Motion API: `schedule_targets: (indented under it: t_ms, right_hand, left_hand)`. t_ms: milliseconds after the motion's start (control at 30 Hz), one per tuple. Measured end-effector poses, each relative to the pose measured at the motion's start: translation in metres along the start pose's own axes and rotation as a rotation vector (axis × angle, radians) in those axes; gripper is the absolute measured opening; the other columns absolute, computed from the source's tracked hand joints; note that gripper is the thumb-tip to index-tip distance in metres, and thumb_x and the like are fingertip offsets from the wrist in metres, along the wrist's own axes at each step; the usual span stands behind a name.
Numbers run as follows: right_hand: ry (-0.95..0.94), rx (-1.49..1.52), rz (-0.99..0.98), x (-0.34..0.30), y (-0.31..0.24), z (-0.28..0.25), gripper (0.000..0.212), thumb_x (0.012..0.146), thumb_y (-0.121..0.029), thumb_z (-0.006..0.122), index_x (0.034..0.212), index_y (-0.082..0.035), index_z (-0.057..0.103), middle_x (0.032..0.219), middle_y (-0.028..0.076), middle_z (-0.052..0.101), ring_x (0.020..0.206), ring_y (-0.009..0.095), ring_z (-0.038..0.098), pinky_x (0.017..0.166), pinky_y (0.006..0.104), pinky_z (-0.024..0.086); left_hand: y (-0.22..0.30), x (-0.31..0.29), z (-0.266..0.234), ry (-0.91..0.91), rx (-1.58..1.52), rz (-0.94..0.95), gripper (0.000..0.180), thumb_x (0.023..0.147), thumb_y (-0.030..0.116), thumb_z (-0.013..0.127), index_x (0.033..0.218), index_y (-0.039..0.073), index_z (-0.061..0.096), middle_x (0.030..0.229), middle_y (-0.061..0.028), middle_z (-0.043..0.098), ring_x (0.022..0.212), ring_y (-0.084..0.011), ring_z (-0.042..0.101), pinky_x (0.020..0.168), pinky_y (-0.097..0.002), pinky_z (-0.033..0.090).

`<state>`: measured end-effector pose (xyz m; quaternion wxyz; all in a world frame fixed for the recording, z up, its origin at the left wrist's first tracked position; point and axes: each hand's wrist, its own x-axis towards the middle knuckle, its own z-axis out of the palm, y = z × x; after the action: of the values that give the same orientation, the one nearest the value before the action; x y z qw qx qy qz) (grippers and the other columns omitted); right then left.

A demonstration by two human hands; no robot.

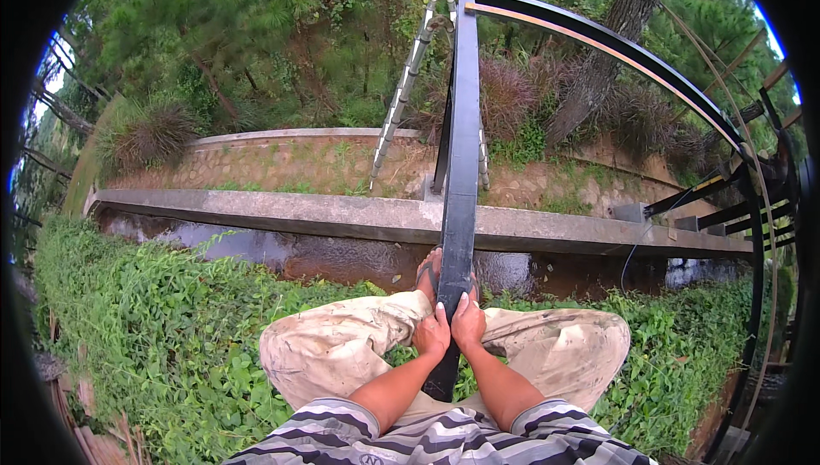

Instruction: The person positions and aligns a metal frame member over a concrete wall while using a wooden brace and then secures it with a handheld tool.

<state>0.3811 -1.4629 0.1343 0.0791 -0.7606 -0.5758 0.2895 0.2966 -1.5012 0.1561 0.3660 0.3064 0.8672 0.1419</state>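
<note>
A long black beam runs away from between my bent legs, and I am perched on it high above the ground. My left hand is closed on the beam's left edge, its thumb resting on the top face. On the opposite edge my right hand grips the same beam, thumb also on top. The fingers under the beam's sides are hidden. Just ahead of my hands, my sandaled left foot rests against the beam's left side; the right foot is mostly hidden.
At the beam's far end another black beam curves off right. A bamboo ladder leans there. Below lie a concrete ledge, a brown water channel and dense green plants. A hanging rope and dark framework stand right.
</note>
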Motion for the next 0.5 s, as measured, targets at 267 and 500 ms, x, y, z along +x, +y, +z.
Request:
schedule_targets:
  t_ms: [267,500]
  right_hand:
    - [0.033,0.057,0.003,0.001,-0.010,0.004,0.058,0.112,-0.045,0.037,0.106,-0.004,0.078,0.095,0.030,0.075,0.091,0.051,0.072,0.083,0.0619,0.056]
    - [0.048,0.027,0.040,-0.004,-0.009,-0.002,0.057,0.112,-0.043,0.038,0.102,-0.003,0.077,0.095,0.030,0.075,0.091,0.053,0.071,0.085,0.0626,0.055]
  left_hand:
    - [-0.020,0.017,0.014,0.038,-0.042,0.030,0.083,0.106,0.065,0.034,0.097,-0.002,0.081,0.099,-0.0341,0.073,0.097,-0.0539,0.070,0.091,-0.0604,0.054]
    - [-0.016,0.014,0.012,-0.005,-0.148,0.038,0.078,0.106,0.063,0.036,0.099,-0.002,0.080,0.101,-0.0321,0.073,0.102,-0.0538,0.069,0.093,-0.0590,0.052]
